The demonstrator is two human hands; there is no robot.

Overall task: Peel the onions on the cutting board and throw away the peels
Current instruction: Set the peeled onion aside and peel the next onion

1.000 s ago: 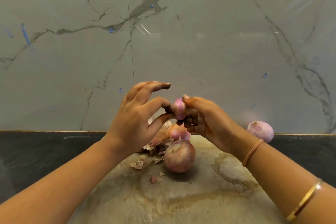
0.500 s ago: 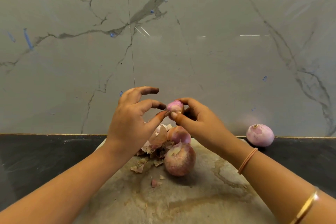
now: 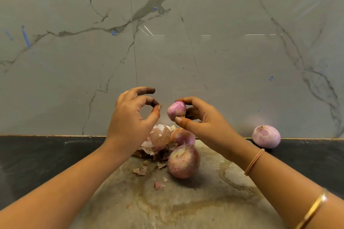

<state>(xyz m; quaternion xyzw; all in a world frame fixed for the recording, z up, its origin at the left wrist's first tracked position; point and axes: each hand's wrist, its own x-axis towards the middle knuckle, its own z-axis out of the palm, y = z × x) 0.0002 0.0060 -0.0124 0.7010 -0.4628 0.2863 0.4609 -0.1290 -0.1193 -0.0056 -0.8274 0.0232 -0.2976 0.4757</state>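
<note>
My right hand (image 3: 206,122) holds a small purple onion (image 3: 176,110) between thumb and fingers, raised above the stone cutting board (image 3: 195,204). My left hand (image 3: 130,119) is just left of it, thumb and forefinger pinched on a tiny scrap of peel (image 3: 161,105), not touching the onion. Below them on the board lie a large unpeeled onion (image 3: 184,161), another onion (image 3: 183,136) behind it, and a heap of dry peels (image 3: 158,141). Loose peel flakes (image 3: 141,170) are scattered in front of the heap.
A peeled pale purple onion (image 3: 266,136) rests on the dark countertop (image 3: 37,160) to the right, against the grey marble wall (image 3: 186,42). The board's near part is stained. Dark counter lies on both sides of the board.
My left hand has pulled away to the left from the small onion, with a scrap of peel pinched. The right hand has turned the onion and kept hold of it.
</note>
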